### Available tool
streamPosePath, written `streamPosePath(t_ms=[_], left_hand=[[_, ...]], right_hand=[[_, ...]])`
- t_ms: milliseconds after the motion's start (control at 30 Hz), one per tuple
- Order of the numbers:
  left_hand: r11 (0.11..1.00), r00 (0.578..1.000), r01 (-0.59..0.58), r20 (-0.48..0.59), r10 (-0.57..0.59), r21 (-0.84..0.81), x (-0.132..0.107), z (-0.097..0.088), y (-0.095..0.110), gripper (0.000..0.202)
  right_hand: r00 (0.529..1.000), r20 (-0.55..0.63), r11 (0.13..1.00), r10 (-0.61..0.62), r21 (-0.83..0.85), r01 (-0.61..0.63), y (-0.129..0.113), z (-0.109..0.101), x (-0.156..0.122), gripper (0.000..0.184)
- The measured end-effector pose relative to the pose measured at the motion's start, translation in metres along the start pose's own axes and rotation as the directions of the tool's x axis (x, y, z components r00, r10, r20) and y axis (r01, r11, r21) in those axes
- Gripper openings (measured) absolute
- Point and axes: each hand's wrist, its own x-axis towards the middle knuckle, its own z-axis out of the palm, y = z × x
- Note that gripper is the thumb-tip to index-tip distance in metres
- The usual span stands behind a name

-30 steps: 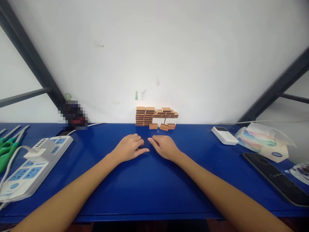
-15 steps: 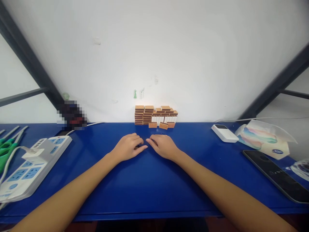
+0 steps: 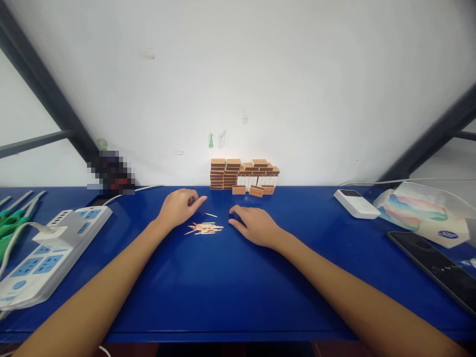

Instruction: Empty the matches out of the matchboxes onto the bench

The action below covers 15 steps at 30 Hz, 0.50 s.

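Observation:
A small heap of red-tipped matches [image 3: 204,228] lies on the blue table [image 3: 230,287], with one stray match [image 3: 210,214] just behind it. My left hand [image 3: 179,207] hovers behind and left of the heap, fingers curled and the index finger pointing right; whether it holds anything is hidden. My right hand [image 3: 255,225] rests palm down to the right of the heap, fingers loosely bent, touching no match. Stacks of brown matchboxes [image 3: 242,175] stand against the white wall behind both hands.
A white power strip [image 3: 52,253] with a plugged charger and green scissors [image 3: 11,225] lie at the left. At the right are a white power bank [image 3: 355,203], a tissue pack [image 3: 424,215] and a dark phone [image 3: 437,270].
My left hand has lifted off and moved back to the left, uncovering the heap of matches. My right hand has stayed nearly in place. The camera view shifted slightly.

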Motion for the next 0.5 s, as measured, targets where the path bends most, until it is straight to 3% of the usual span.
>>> streamPosePath(t_ms=[100, 200, 500], left_hand=[[0.993, 0.990, 0.104, 0.086, -0.108, 0.049, 0.000, 0.000, -0.012, 0.056], [0.991, 0.976, 0.110, 0.178, -0.122, 0.076, -0.002, 0.006, -0.012, 0.057], [0.989, 0.968, 0.124, 0.207, -0.139, 0.084, -0.003, 0.011, -0.008, 0.053]], right_hand=[[1.000, -0.018, 1.000, -0.005, 0.015, 0.005, 0.001, 0.003, 0.001, 0.026], [0.999, -0.035, 0.999, -0.004, 0.036, 0.005, 0.004, 0.006, 0.001, 0.027], [0.999, -0.045, 0.999, -0.018, 0.040, 0.019, 0.007, 0.007, 0.001, 0.027]])
